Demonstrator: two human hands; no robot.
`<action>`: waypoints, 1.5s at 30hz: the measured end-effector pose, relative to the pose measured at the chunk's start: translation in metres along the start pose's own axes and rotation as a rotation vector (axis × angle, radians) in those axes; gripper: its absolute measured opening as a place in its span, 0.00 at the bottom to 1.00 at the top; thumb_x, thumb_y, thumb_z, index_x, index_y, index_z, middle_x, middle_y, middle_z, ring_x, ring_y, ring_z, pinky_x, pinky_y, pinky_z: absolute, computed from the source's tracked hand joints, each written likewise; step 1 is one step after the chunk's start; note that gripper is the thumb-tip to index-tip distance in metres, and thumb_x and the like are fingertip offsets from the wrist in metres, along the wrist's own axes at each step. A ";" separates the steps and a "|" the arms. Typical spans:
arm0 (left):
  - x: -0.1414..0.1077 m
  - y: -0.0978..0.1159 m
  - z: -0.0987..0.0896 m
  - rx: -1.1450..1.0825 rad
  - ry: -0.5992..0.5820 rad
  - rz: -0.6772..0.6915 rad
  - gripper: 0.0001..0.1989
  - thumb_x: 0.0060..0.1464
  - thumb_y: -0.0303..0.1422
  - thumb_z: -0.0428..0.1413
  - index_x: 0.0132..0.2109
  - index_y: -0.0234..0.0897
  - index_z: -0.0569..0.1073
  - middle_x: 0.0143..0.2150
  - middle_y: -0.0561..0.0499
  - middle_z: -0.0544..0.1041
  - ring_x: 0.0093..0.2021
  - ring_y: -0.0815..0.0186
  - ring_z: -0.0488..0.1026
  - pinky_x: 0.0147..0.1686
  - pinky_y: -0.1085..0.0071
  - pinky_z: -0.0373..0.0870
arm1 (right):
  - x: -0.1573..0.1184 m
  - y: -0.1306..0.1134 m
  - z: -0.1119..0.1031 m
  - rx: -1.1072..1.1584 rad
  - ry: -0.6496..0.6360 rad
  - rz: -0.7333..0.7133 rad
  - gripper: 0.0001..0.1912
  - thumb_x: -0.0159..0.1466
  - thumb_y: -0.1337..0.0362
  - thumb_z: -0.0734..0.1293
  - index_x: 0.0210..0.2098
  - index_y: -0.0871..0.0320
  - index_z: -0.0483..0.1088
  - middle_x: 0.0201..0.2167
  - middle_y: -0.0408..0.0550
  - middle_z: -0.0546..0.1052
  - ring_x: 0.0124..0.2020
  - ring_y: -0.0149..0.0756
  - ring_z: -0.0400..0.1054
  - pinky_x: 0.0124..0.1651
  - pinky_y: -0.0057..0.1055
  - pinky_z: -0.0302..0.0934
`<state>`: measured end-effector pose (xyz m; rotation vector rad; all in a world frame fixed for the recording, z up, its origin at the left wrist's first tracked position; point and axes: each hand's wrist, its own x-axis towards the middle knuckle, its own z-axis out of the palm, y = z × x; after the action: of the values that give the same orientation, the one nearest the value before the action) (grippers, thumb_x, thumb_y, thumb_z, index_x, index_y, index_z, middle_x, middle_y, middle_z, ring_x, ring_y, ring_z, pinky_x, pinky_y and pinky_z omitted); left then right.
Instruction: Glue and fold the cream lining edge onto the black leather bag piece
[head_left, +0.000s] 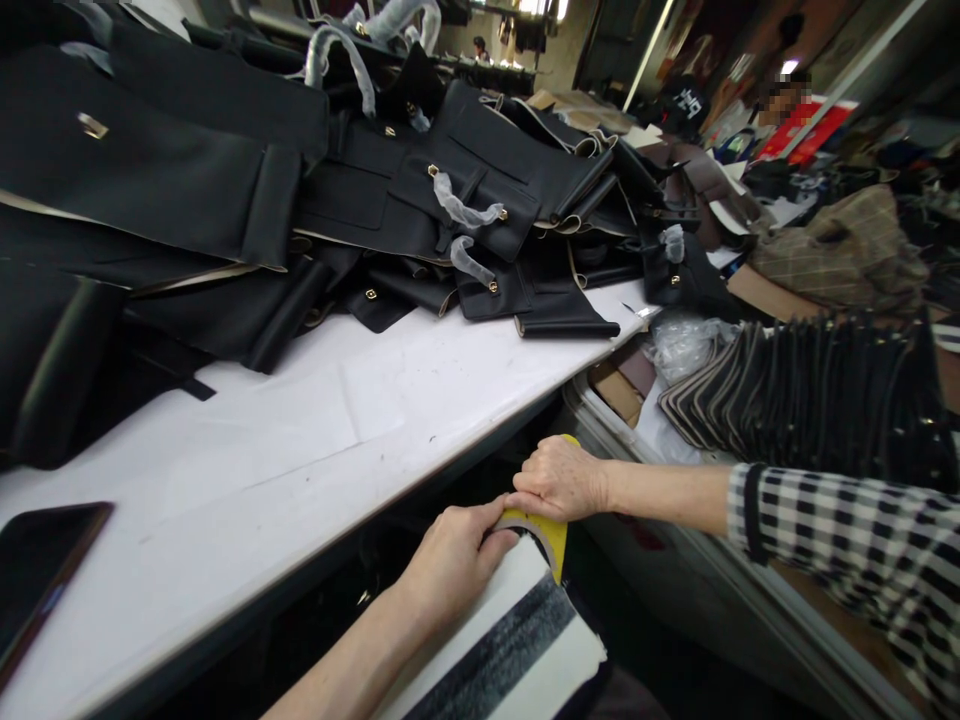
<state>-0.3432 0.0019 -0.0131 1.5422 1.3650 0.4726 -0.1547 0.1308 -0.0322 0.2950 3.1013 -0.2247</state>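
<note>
Below the table's front edge, my right hand (561, 480) is closed round a yellow piece (556, 535) with a curved edge. My left hand (459, 555) lies just left of it, fingers bent and pressed at the near end of the yellow piece and the top of a white panel (536, 650). A dark grey stripe (499, 655) runs along this panel. Which of the two things the left fingertips grip is hard to make out. The panel's lower end runs out of view.
Black leather pieces with gold clasps (480, 200) are heaped on the white table (330, 420). A dark phone-like slab (49, 560) lies at the left edge. On the right, a row of black flaps (802, 400) stands beside clear plastic (686, 345). A person (784, 100) is farther back.
</note>
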 end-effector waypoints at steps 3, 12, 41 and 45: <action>0.000 0.002 0.001 0.076 -0.008 -0.007 0.13 0.62 0.35 0.50 0.50 0.42 0.75 0.40 0.50 0.79 0.38 0.60 0.75 0.39 0.69 0.65 | -0.001 -0.002 0.003 0.032 -0.025 -0.001 0.30 0.74 0.50 0.47 0.25 0.58 0.66 0.22 0.46 0.72 0.22 0.34 0.63 0.28 0.35 0.32; -0.003 0.003 0.004 0.329 -0.035 -0.040 0.13 0.66 0.38 0.47 0.43 0.38 0.73 0.40 0.45 0.79 0.39 0.55 0.76 0.36 0.66 0.64 | -0.004 -0.014 0.006 0.093 -0.147 0.081 0.29 0.75 0.52 0.46 0.31 0.59 0.70 0.26 0.50 0.75 0.25 0.35 0.67 0.28 0.34 0.33; 0.014 0.009 -0.002 -0.502 -0.001 -0.347 0.17 0.39 0.35 0.65 0.39 0.33 0.82 0.33 0.49 0.80 0.36 0.60 0.72 0.43 0.65 0.66 | -0.058 -0.082 0.025 2.048 0.297 0.872 0.37 0.56 0.40 0.72 0.55 0.54 0.61 0.27 0.38 0.60 0.23 0.25 0.50 0.25 0.22 0.43; 0.020 0.016 -0.007 -0.461 -0.051 -0.322 0.11 0.40 0.32 0.63 0.34 0.36 0.83 0.26 0.54 0.76 0.29 0.66 0.67 0.38 0.68 0.64 | -0.044 -0.086 0.018 1.904 0.295 0.980 0.27 0.52 0.55 0.74 0.48 0.59 0.68 0.29 0.42 0.66 0.26 0.28 0.57 0.27 0.24 0.47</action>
<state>-0.3348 0.0247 -0.0024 0.9360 1.3211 0.4991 -0.1277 0.0367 -0.0367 1.6045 1.3145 -2.7732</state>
